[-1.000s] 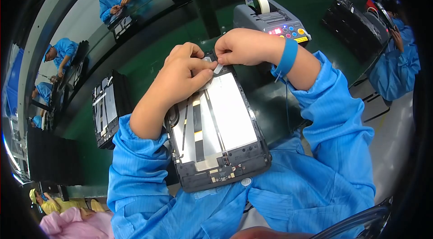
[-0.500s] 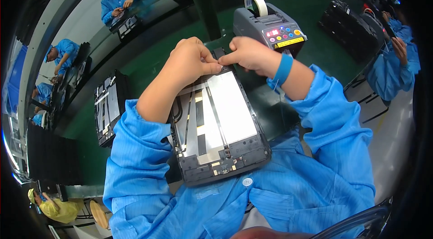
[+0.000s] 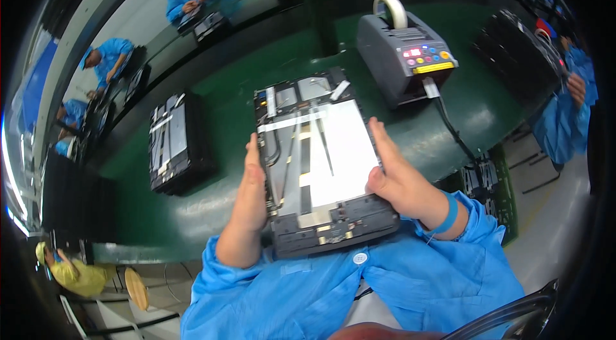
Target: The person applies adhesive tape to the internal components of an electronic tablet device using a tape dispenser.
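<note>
A stack of dark trays point(image 3: 173, 141) is sitting left of the open tablet point(image 3: 317, 163), with bare green table point(image 3: 212, 205) lying between. The left hand point(image 3: 251, 186) is gripping the tablet's left edge, the right hand point(image 3: 394, 173) its right edge. A grey tape dispenser point(image 3: 404, 54) is standing beyond the tablet's upper right corner, just apart from it.

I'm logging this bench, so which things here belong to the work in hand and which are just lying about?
In hand:
opened tablet, held at its sides by left hand and right hand
tape dispenser

Lying about:
stack of tablets on the green table
black trays
</note>
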### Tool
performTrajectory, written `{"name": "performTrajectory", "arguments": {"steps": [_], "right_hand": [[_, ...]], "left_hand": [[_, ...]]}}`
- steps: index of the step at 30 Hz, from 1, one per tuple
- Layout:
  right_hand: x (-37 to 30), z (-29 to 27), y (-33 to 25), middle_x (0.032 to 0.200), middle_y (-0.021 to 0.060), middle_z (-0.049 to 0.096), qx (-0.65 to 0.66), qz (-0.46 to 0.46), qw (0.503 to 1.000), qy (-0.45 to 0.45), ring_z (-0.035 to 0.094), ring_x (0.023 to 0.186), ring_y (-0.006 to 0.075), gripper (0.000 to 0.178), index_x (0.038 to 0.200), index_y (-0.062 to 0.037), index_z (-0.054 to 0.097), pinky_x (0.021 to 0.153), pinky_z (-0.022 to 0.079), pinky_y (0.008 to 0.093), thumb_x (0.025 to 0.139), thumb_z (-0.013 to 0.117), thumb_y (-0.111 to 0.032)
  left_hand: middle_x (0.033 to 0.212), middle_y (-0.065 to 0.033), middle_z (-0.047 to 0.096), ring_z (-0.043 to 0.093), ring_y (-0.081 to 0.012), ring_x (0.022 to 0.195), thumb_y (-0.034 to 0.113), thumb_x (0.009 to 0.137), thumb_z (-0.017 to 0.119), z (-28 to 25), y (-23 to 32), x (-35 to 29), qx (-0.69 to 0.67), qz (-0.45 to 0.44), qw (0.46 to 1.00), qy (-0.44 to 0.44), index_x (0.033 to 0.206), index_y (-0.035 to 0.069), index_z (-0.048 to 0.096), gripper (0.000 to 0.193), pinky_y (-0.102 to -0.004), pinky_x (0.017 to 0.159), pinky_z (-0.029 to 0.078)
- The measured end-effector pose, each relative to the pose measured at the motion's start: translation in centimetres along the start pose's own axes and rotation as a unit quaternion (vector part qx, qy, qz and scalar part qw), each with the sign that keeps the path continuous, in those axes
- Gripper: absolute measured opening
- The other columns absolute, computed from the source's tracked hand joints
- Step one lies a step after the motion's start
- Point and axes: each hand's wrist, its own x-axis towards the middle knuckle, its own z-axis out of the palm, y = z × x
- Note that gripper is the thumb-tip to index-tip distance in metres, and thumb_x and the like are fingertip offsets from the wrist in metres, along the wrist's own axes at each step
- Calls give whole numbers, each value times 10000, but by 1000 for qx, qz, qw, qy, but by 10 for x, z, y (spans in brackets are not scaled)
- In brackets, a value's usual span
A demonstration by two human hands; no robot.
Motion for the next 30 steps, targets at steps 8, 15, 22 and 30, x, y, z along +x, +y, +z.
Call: {"name": "performTrajectory", "arguments": {"steps": [8,15,22,30], "right_hand": [[26,7,-51,1501,295,86,129,-85,987,-37,70,1419,371,977,1427,122,26,1131,95,413,898,495,-552],[29,-2,-46,1512,246,155,37,-122,986,-103,86,1427,341,818,1452,30,189,1133,108,416,909,542,-470],[11,5,-8,1420,185,370,214,-56,971,-94,236,1392,314,550,1316,2,454,1097,251,423,874,655,-256],[10,2,-27,1324,165,486,106,-27,990,-87,316,1353,356,417,1175,-46,577,1045,337,422,820,696,-231]], "left_hand": [[1444,-188,319,382,-252,1296,56,884,519,-19,59,-14,-117,81,990,22,1471,-22,53,754,-351,1069,299],[1323,-224,471,557,-278,1136,1,772,538,-173,89,2,-30,121,987,104,1425,-46,262,710,-356,968,448],[1264,-231,525,614,-302,1050,-26,774,515,-302,60,29,-93,-1,989,118,1409,-19,311,667,-375,891,518],[1221,-174,570,628,-233,996,3,787,517,-338,35,54,-36,-60,977,203,1408,5,348,644,-318,848,516]]}}
